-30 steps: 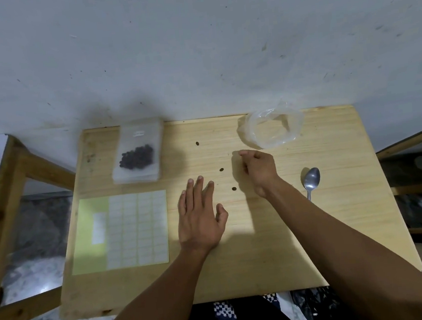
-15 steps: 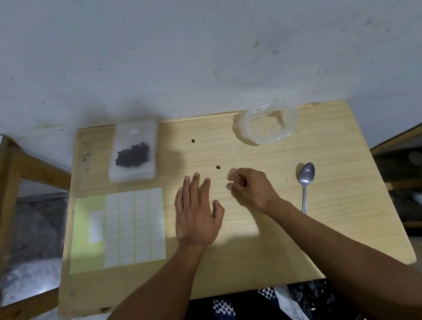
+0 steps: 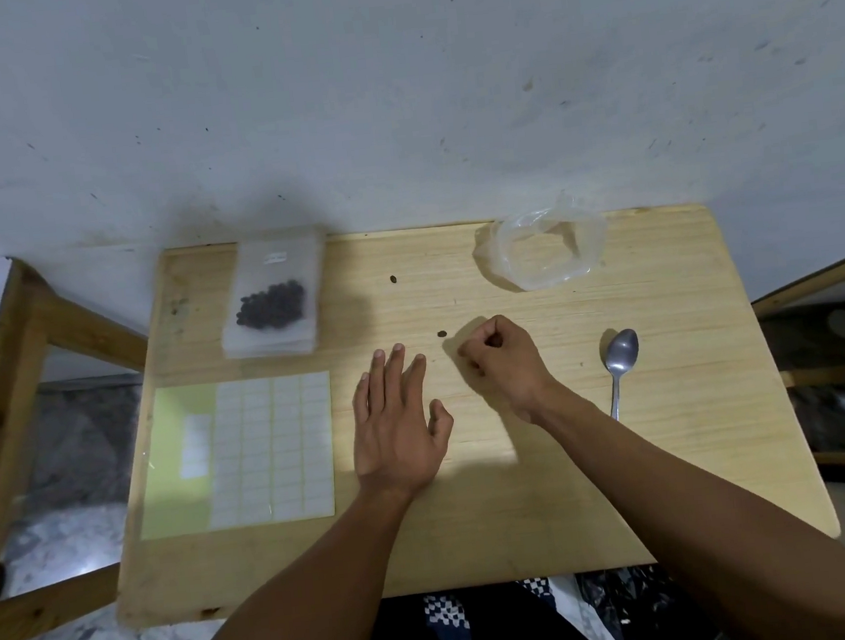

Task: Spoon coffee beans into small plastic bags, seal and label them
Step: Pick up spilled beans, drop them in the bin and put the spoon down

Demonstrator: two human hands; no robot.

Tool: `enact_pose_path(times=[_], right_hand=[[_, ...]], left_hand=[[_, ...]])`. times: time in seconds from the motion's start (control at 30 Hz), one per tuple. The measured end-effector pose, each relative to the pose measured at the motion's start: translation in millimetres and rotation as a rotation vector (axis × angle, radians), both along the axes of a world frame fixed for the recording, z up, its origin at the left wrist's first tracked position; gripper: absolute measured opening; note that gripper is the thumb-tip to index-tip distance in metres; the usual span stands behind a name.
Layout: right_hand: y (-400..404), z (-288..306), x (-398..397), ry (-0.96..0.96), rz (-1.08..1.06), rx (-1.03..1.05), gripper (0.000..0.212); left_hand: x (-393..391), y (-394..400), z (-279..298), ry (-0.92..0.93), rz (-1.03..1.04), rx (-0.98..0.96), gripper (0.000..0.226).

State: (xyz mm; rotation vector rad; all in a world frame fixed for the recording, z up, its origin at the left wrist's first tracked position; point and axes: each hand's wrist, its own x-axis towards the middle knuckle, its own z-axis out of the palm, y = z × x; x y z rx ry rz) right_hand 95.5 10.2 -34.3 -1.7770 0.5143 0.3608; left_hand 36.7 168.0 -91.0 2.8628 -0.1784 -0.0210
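Wooden table (image 3: 680, 449); two stray beans (image 3: 442, 334)

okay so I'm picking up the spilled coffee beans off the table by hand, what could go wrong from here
1. Two stray beans, one near your right hand at and one farther back, are small and dark; the far one is easy to overlook.
2. The empty bag is light and crumpled; reaching past it could knock it off the table.
3. Your right forearm passes close to the spoon and could nudge it.
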Motion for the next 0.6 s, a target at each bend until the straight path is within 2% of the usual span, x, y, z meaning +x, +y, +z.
enact_pose_path(times=[0.07, 0.17, 0.3, 0.6], right_hand=[[0.4, -0.7, 5.7, -0.026, 0.006, -0.030, 0.011], [2.6, -0.3, 13.1, -0.150, 0.123, -0.200, 0.010], [8.9, -3.6, 22.2, -0.254, 0.224, -0.328, 0.013], [17.7, -11.2, 32.1, -0.291, 0.466, -0.517, 0.014]], left_hand=[[-0.2, -0.3, -0.2, 0.001, 0.003, 0.003, 0.059], [0.4, -0.4, -0.5, -0.008, 0.008, -0.001, 0.059], [0.4, -0.1, -0.9, -0.017, 0.006, -0.013, 0.059], [0.5, -0.6, 2.3, -0.047, 0.017, -0.035, 0.058]])
